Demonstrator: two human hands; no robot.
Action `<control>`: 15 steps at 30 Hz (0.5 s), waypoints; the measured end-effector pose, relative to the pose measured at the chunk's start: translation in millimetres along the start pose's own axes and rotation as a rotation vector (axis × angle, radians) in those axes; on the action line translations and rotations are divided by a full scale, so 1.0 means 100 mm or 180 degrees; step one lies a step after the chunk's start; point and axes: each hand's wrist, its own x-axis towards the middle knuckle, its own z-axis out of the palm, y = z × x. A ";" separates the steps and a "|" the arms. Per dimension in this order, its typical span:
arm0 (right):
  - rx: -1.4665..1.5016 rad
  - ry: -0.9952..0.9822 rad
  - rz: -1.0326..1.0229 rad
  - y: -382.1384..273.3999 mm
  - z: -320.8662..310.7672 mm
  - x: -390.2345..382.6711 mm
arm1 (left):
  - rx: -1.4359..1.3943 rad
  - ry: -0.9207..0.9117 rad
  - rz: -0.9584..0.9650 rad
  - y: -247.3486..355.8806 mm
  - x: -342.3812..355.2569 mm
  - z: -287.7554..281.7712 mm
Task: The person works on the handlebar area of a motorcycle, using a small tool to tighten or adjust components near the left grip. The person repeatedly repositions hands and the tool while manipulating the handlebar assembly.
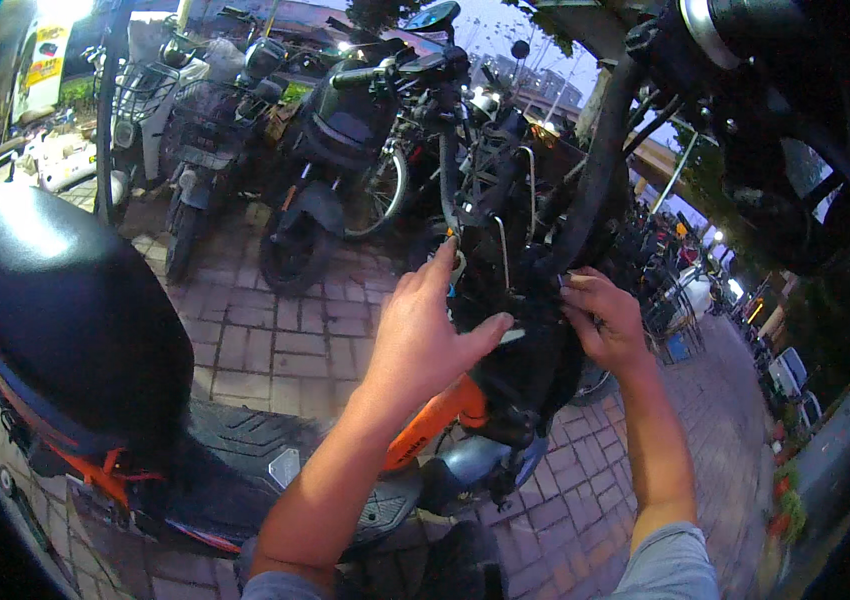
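We stand over an orange-and-black scooter [245, 435] on paving bricks [270, 345], and it fills the view from the left edge to just right of the middle. Its long axis runs crosswise before us: the broad black seat [75, 270] lies at our left, the ribbed footboard [235, 430] comes next, and the dark front section [525, 375] is at centre-right, so the front end points to our right. An orange tube [435, 425] slants up from the footboard toward that front section.

Both our hands reach forward to the front section. Our left hand [410, 330] is at its near left side, with the grip released: the thumb is spread to the right, well away from the raised fingers. The fingertips point upward, and whether they touch the dark parts behind them we cannot tell. Our right hand [605, 315] is at the other side, thumb and fingers drawn together against the dark parts; whether that grip is grasping something we cannot tell. Between our hands, a thin bent metal rod [503, 255] stands upright. Above the right hand, a thick dark tube [600, 165] slants up to the right.

Beyond, we see a parked black scooter [335, 125] and, farther left, a two-wheeler with a wire basket [210, 115]. Grey sleeves [670, 565] end at our forearms.
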 end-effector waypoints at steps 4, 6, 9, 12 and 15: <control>0.0032 -0.0167 -0.0079 0.07 -0.05 0.00 | -0.0028 -0.0078 -0.0022 0.00 -0.01 0.05; 0.0139 -0.0223 -0.0043 0.09 -0.06 0.00 | -0.0037 -0.0106 -0.0108 0.04 -0.03 0.06; 0.0359 -0.0160 -0.0182 0.18 -0.03 0.01 | 0.0137 -0.0031 -0.0185 0.08 -0.06 0.08; 0.0643 -0.0036 -0.0130 0.18 0.02 0.02 | 0.0111 0.0186 -0.0092 0.08 -0.10 0.08; 0.0770 0.0096 -0.0010 0.19 0.03 -0.01 | 0.0079 0.0481 0.0046 0.23 -0.14 0.08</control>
